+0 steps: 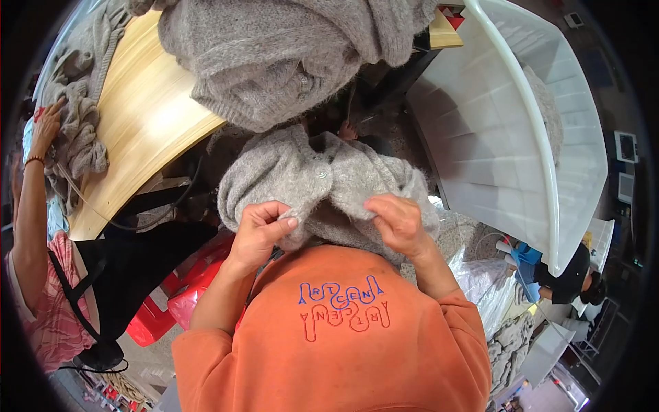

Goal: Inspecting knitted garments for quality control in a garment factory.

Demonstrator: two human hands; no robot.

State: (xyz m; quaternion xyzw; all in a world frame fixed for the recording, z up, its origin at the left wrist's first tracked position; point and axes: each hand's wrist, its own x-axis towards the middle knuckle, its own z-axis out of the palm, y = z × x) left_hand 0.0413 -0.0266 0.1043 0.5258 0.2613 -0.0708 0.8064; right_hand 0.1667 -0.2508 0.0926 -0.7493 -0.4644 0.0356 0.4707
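Observation:
A fuzzy grey knit cardigan (268,168) is spread over my lap, with a round button showing near its middle edge. My left hand (264,230) pinches one edge of it between thumb and fingers. Opposite, my right hand (398,220) pinches the other edge, fingers curled in. Between the two hands the edges stand a little apart, leaving a dark gap lower down. Right ahead, a heap of grey knitwear (295,62) hangs over the table's near edge, close above the cardigan.
The curved wooden table (154,89) runs along the left. There, a co-worker's hand (44,130) rests on more grey knitwear (79,103). A large white plastic bin (480,130) stands at the right. Red stools (199,295) are at my left; another person (573,275) is farther right.

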